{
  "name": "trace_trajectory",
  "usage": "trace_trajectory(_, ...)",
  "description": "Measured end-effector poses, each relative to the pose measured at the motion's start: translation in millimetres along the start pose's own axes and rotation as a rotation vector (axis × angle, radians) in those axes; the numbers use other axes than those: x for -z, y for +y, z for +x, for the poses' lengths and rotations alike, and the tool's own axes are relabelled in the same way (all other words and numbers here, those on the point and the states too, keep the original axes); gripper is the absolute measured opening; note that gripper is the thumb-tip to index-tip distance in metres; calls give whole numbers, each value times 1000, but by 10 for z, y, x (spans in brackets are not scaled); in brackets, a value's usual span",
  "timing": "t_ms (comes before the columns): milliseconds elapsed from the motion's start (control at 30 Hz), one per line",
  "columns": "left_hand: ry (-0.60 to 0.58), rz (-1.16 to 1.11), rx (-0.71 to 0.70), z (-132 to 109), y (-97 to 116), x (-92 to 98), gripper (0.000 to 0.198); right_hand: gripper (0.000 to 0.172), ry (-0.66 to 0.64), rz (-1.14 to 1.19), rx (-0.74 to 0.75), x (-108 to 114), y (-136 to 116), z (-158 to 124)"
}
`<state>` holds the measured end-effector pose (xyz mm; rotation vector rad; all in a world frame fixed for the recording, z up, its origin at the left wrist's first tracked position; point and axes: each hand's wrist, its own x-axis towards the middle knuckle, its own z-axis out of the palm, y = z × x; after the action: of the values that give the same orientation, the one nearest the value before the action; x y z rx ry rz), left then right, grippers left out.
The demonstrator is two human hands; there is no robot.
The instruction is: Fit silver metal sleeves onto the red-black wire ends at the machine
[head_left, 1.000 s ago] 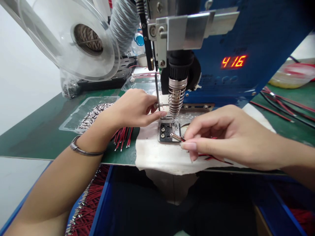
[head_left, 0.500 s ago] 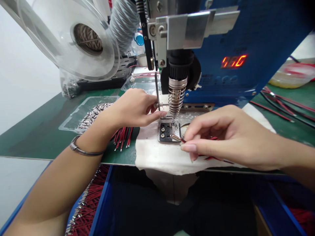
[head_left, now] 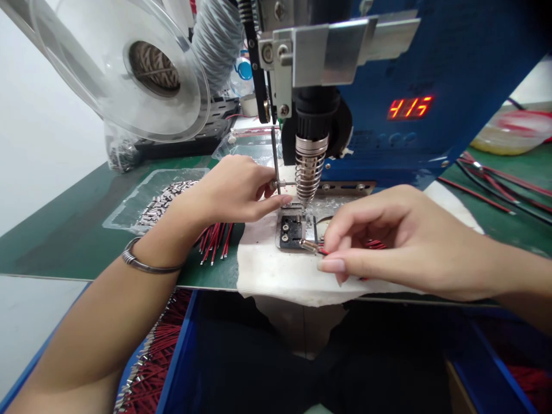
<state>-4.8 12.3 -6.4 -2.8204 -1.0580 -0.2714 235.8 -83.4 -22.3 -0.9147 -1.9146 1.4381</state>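
Observation:
My right hand (head_left: 388, 244) pinches a red-and-black wire (head_left: 321, 250) between thumb and fingers. A small silvery metal piece (head_left: 307, 245) at the wire's end points left, by the front edge of the black fixture block (head_left: 288, 231). My left hand (head_left: 248, 190) reaches in from the left, thumb stretched out and index finger at a small knob by a thin metal rod (head_left: 276, 155). Its other fingers are partly hidden, and nothing shows between finger and thumb. Above the block hangs the soldering head (head_left: 309, 164) with its coiled spring.
A clear tray (head_left: 129, 207) of small metal parts stands left, near several red wires (head_left: 215, 241). White cloth (head_left: 276, 282) lies under the fixture. The blue machine (head_left: 452, 69) with a red display is behind. More wires (head_left: 495, 184) lie right; a blue bin (head_left: 179, 351) is below.
The metal piece in my right hand has dipped slightly, and the hand has shifted a little. My left hand looks the same. The red display digits have changed.

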Motion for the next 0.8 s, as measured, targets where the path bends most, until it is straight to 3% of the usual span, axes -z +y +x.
trace_trajectory(667,-26,9,14,1,30,3,46,16,12,-28,49,-3,32,9)
trace_trajectory(800,-30,72,23,-21,14,84,49,14,4,-19,44,-8,23,4)
